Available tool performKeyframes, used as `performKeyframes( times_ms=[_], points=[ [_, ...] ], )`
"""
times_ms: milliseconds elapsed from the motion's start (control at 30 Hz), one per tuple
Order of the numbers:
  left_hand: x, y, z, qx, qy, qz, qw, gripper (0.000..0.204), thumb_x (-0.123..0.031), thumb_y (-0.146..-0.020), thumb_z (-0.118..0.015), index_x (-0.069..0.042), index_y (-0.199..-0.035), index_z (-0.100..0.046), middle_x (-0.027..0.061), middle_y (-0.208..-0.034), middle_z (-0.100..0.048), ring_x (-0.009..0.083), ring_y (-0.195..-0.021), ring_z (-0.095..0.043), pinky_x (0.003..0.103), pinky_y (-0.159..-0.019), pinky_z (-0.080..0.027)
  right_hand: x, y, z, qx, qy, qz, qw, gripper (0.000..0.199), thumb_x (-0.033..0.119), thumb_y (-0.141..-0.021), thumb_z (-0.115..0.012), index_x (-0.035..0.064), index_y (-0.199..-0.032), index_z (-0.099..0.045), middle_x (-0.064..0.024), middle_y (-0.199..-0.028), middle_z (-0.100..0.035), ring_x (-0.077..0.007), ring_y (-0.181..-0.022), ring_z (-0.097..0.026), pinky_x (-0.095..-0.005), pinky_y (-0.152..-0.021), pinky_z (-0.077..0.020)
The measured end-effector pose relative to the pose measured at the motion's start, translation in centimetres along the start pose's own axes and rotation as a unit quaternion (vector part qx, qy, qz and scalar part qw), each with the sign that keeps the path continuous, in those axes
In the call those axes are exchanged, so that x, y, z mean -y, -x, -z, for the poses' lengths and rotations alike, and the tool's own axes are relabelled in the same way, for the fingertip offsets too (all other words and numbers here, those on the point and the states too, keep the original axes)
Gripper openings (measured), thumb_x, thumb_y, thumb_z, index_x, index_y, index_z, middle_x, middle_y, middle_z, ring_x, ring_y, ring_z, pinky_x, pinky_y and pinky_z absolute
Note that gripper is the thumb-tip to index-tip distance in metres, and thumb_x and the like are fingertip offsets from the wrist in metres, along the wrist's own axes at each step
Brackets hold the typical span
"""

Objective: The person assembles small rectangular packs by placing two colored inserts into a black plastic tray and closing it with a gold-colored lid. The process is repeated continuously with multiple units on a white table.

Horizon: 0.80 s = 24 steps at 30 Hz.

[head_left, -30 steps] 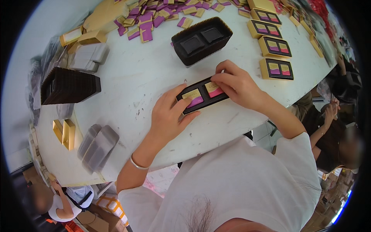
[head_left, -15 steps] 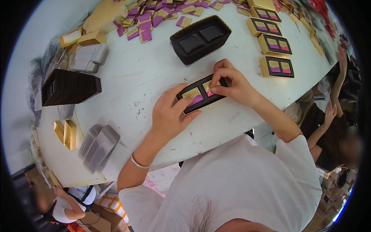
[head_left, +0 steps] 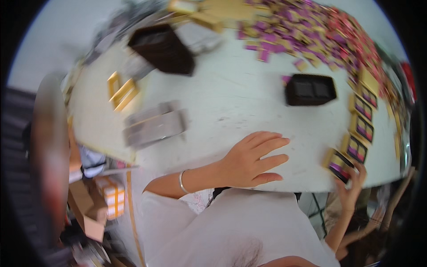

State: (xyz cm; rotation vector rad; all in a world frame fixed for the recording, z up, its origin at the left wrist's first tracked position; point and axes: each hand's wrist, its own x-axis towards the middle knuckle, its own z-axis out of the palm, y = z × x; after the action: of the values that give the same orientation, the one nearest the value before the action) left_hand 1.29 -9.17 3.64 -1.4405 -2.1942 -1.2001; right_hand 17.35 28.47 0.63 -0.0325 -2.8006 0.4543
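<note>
My right hand (head_left: 352,180) grips one end of a small gold box (head_left: 330,160) at the near end of a row on the right. The box has a black insert with wrapped squares in purple and pink. My left hand (head_left: 258,159) is held over the near table edge, its fingers spread and nothing in them. Beyond the held box, similar filled gold boxes (head_left: 354,148) run away from me. Left of that row stands a stack of black plastic trays (head_left: 310,95). The picture is smeared by motion, so fine details are lost.
A heap of purple-and-gold wrapped squares (head_left: 284,33) lies at the back, with red ones (head_left: 351,35) farther right. On the left are another stack of black trays (head_left: 167,53), gold box parts (head_left: 123,95) and grey translucent covers (head_left: 155,127). Another person's arm (head_left: 396,196) shows at right.
My right hand has carried the filled box from the middle to the row on the right. The left hand has let go of it and opened. The view has swung round.
</note>
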Motion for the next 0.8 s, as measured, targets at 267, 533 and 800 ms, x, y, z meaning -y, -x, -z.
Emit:
performKeyframes(
  times_ms=[267,533,800],
  points=[
    [5.5,3.7,16.3,-0.322,-0.307,0.208,0.871,0.02,-0.009,-0.077,-0.07,-0.001,-0.094,-0.064,0.0135,-0.096,-0.066,0.0275,-0.09,-0.062,0.035,-0.083,-0.047,-9.7,-4.6,-1.8,-0.028,-0.011,0.013,0.999,0.046,0.021,-0.083,-0.069,-0.0006,-0.119,-0.05,-0.019,-0.129,-0.044,-0.0374,-0.118,-0.044,-0.0432,-0.1,-0.0359],
    [16.5,17.8,28.8,0.095,-0.402,0.612,0.675,0.035,-0.029,-0.076,-0.073,-0.004,-0.1,-0.066,0.0114,-0.098,-0.067,0.0307,-0.096,-0.062,0.041,-0.079,-0.049,-8.1,-9.1,-1.6,-0.098,0.05,0.001,0.994,0.049,0.029,-0.089,-0.063,0.0049,-0.129,-0.049,-0.0148,-0.146,-0.032,-0.0343,-0.132,-0.035,-0.0463,-0.106,-0.0326],
    [3.6,8.6,21.8,-0.294,0.142,0.349,0.879,0.017,-0.011,-0.087,-0.064,0.0,-0.1,-0.063,0.0015,-0.084,-0.064,0.0083,-0.075,-0.058,0.025,-0.066,-0.045,6.3,-10.6,-3.0,-0.105,-0.16,0.188,0.963,0.048,0.031,-0.087,-0.065,0.005,-0.125,-0.053,-0.0217,-0.138,-0.042,-0.0377,-0.128,-0.04,-0.0475,-0.103,-0.0353]
  ],
)
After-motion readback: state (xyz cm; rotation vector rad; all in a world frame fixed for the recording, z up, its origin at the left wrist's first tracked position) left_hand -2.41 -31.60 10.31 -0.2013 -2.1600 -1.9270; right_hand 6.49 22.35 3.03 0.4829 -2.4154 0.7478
